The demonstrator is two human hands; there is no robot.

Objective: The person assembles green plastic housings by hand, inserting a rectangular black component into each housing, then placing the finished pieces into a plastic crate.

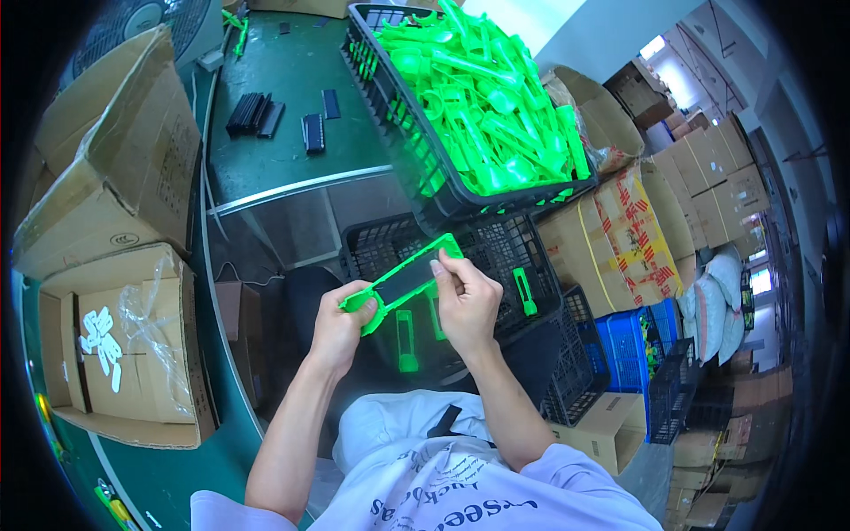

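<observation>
Both hands hold a bright green plastic frame (pixel 409 257) with a long handle-like shape, tilted up to the right in front of my lap. A flat black strip (pixel 407 278) lies along the inside of this frame. My left hand (pixel 336 327) is closed round its rounded lower end. At the upper end, my right hand (pixel 467 301) pinches the frame and the strip's edge between thumb and fingers. Below and beside my hands are similar loose green frames (pixel 526 292), one of them (pixel 406 342) close to my lap. How firmly the strip sits in the frame cannot be seen.
A black crate (pixel 381 102) heaped with green plastic parts (pixel 496 106) stands beyond my hands, above another black crate (pixel 367 234). Black strips (pixel 252 115) lie on the green table (pixel 257 173). Open cardboard boxes (pixel 133 434) stand left; boxes and blue crates (pixel 624 345) stand right.
</observation>
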